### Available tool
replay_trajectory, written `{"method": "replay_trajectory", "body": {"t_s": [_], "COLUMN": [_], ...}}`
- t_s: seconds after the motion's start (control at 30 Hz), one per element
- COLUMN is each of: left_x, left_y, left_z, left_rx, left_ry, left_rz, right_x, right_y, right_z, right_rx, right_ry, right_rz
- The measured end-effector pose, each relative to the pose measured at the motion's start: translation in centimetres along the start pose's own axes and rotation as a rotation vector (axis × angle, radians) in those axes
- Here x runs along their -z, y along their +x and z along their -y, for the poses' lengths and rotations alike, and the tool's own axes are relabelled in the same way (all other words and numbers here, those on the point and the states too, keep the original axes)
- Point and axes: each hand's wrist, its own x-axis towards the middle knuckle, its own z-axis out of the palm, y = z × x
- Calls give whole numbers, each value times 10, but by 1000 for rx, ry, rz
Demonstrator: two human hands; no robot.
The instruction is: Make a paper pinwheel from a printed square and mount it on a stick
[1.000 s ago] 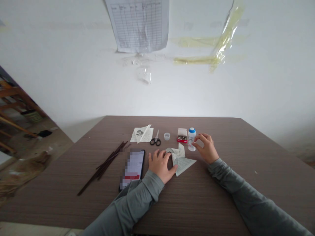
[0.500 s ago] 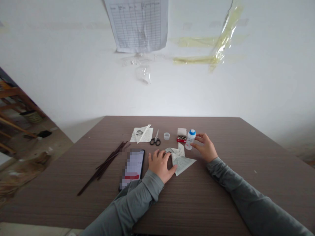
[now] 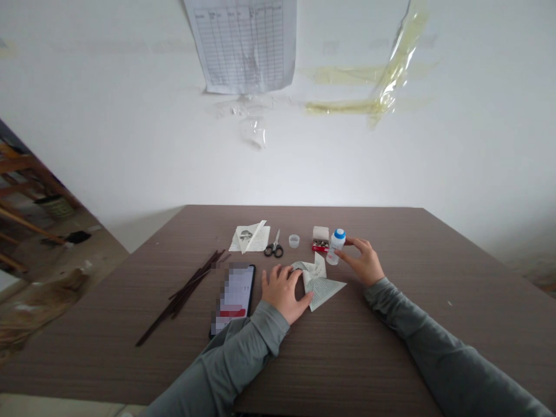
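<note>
"The left hand?"
"Spread, touching the left side of that pointed, folded printed-paper shape."
"And the blue-capped white plastic bottle?"
"Tilted, left of the right hand, pinched between its thumb and fingers."

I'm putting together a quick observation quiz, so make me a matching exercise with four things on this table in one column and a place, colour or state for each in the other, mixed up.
Column one
1. Bottle
2. Folded paper
3. Scissors
4. Small box

Column two
A. At the fingers of the left hand
B. Red and white, lid open
C. Tilted, held by the right hand
D. Black handles

Right pairs: 1-C, 2-A, 3-D, 4-B
</note>
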Motion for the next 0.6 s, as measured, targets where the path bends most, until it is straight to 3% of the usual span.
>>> {"method": "replay_trajectory", "body": {"t_s": [0.27,0.6], "left_x": [0,4], "left_y": [0,0], "left_z": [1,-1], "left_rx": [-4,10], "left_ry": [4,11], "left_rz": [-2,13], "right_x": [-3,-5], "right_y": [0,1], "right_z": [-1,7], "right_rx": [71,41], "right_ry": [-9,88], "right_rz": [-32,-101]}}
